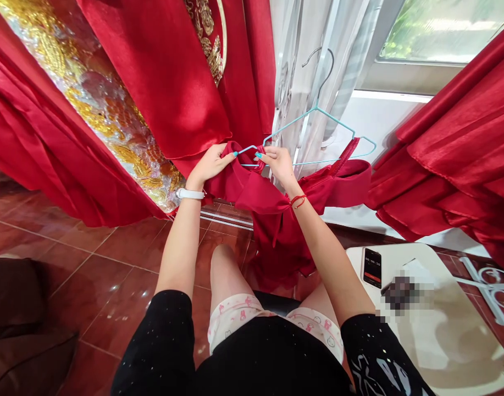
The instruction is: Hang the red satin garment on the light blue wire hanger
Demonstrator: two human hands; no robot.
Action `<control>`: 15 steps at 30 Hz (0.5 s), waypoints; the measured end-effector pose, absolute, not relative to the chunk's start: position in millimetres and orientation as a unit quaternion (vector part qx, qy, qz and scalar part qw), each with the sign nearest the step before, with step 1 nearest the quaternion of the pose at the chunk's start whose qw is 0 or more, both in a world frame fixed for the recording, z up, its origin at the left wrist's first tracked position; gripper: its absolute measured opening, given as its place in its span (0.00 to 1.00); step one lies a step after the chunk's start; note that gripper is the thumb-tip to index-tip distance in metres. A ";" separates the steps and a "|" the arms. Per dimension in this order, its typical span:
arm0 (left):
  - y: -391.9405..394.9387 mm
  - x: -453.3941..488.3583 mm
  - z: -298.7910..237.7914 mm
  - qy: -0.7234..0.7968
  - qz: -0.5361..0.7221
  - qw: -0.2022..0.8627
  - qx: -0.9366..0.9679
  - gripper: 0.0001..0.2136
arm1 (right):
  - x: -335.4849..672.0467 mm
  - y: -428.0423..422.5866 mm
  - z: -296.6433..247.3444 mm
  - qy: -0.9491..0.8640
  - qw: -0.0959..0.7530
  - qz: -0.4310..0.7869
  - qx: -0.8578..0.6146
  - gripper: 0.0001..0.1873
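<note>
I hold a red satin garment [272, 220] up in front of me on a light blue wire hanger [330, 122]. My left hand [210, 163] is closed on the red cloth at the hanger's left end. My right hand [278, 162] pinches the cloth and the hanger wire just to the right of it. The garment droops from the hanger down toward my knees. A white band sits on my left wrist and a red string on my right wrist.
Red garments with gold embroidery [111, 110] hang at the left, more red satin [453, 165] at the right, white curtains [313, 60] and a window behind. A white table [441, 324] at the lower right bears a phone [372, 268]. Glossy red-brown floor tiles [103, 275] lie below.
</note>
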State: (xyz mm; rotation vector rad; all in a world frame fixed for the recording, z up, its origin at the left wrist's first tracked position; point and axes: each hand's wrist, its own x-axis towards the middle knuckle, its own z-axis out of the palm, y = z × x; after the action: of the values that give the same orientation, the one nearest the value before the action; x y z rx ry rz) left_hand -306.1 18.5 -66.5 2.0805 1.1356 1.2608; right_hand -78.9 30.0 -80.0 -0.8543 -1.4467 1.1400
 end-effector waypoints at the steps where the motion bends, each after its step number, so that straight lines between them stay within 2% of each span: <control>1: 17.0 -306.7 -65.3 0.415 0.454 0.230 0.754 0.19 | -78.4 30.0 -79.8 -0.605 0.528 0.473 -0.362 0.09; 7: 4.2 -312.2 -57.1 0.429 0.440 0.246 0.750 0.12 | -79.2 33.0 -82.3 -0.610 0.525 0.464 -0.370 0.11; 15: -9.7 -311.4 -56.0 0.447 0.420 0.230 0.755 0.17 | -77.0 36.7 -90.2 -0.622 0.526 0.436 -0.382 0.14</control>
State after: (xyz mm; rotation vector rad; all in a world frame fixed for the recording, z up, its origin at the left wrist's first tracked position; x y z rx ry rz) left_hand -311.4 -9.7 -56.0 2.0771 1.2307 1.1553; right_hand -77.0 36.7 -90.2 -0.9133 -1.4880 1.0418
